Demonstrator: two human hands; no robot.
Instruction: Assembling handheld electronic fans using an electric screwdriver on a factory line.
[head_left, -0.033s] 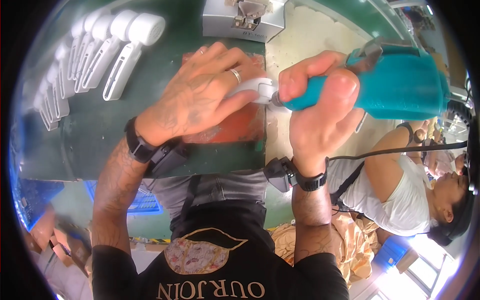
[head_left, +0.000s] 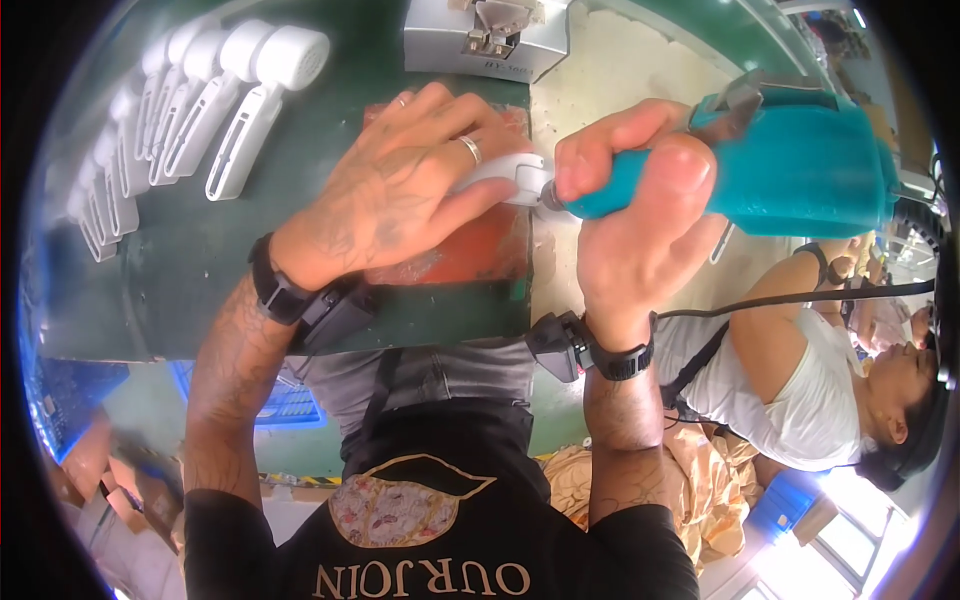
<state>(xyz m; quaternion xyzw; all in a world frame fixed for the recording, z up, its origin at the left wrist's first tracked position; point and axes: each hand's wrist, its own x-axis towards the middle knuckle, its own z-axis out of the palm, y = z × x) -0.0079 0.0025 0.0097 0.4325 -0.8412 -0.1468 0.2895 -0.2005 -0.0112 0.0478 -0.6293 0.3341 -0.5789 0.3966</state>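
Observation:
My left hand (head_left: 405,190) is closed over a white plastic part (head_left: 528,180), keeping it above the red pad (head_left: 450,258); most of the part is hidden under my fingers. In my right hand (head_left: 640,195) I grip a teal electric screwdriver (head_left: 800,160), held nearly level. Its tip meets the end of the white part. Along the far left of the table (head_left: 290,215) stand several white plastic pieces (head_left: 235,140) in a row, with round heads and slotted handles, like handheld shower heads.
A silver box (head_left: 485,45) with a metal fitting stands at the far side. A black cable (head_left: 800,298) runs off to the right. Another person (head_left: 780,390) in a white top is close on the right. Brown crumpled paper (head_left: 700,480) and blue crates (head_left: 790,500) lie below table height.

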